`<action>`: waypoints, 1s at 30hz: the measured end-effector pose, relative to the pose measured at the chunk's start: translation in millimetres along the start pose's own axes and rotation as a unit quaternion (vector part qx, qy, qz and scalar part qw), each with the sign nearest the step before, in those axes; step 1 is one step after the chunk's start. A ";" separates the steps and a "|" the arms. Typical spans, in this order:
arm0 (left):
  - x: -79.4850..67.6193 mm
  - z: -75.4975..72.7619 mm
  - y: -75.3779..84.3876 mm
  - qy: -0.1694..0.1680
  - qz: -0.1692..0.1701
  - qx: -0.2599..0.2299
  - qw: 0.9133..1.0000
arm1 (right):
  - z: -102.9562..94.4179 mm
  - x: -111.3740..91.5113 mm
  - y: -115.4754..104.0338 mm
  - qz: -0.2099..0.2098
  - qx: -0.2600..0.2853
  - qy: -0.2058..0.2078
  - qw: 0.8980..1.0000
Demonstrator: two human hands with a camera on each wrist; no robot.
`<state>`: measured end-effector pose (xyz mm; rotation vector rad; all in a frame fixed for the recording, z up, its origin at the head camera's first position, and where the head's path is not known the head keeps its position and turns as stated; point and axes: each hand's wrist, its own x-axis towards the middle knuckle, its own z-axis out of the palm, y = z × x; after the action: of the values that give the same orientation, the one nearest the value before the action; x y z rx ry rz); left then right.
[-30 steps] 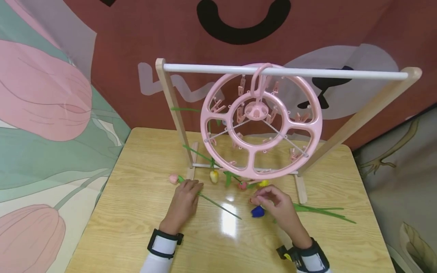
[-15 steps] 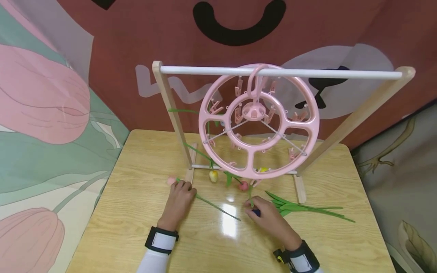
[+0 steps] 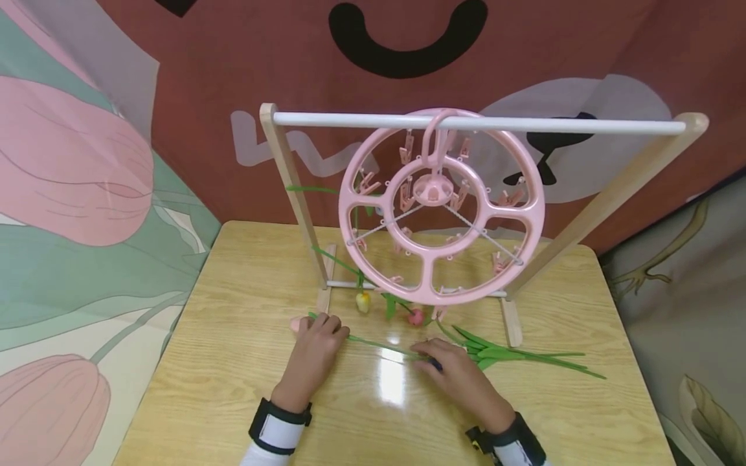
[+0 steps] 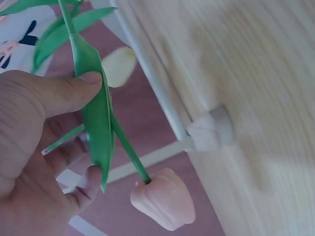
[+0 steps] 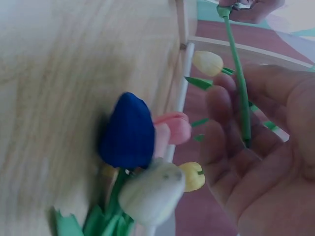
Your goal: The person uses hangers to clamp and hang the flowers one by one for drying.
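Note:
My left hand grips a pale pink artificial tulip by its green leaf and stem, thumb pressed on the leaf in the left wrist view. The flower head points left, and the stem runs right across the table. My right hand has its thumb and curled fingers about the stem's free end, which lies over the palm in the right wrist view. Close beside that hand are a blue tulip and a white tulip, their heads partly hidden from the head camera.
A pink round clip hanger hangs from the white bar of a wooden-sided stand above the table. A yellowish tulip and a deeper pink tulip are beneath it. Green stems lie at right.
My right hand has moved left from among the loose flowers to the pink tulip's stem end. That stem has swung up toward the right hand, while the left hand shifted slightly right with it.

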<state>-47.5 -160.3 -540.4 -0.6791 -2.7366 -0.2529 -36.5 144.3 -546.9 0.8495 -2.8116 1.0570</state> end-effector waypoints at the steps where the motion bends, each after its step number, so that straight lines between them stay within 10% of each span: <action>1: 0.8 -1.3 2.6 -0.001 0.000 -0.004 1.000 | -2.1 -0.5 -0.8 -0.003 -0.002 0.009 1.000; 8: 3.8 -1.8 17.8 0.004 0.009 -0.039 0.999 | -25.2 -3.3 -7.5 -0.067 0.040 0.106 0.991; 18: 9.3 8.9 42.8 0.027 0.047 -0.153 0.987 | -36.4 0.6 -14.2 -0.231 0.275 0.161 0.919; 23: 11.5 10.6 55.2 0.053 0.057 -0.241 0.967 | -32.0 1.7 -19.7 -0.170 0.222 0.112 0.954; 30: 16.2 12.8 71.4 0.091 0.069 -0.384 0.916 | -17.2 -2.4 -17.8 -0.055 0.072 0.002 0.996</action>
<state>-30.1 -88.0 -540.1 -0.9634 -2.3377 -1.3230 -28.5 145.0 -523.4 1.0017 -2.6754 1.2538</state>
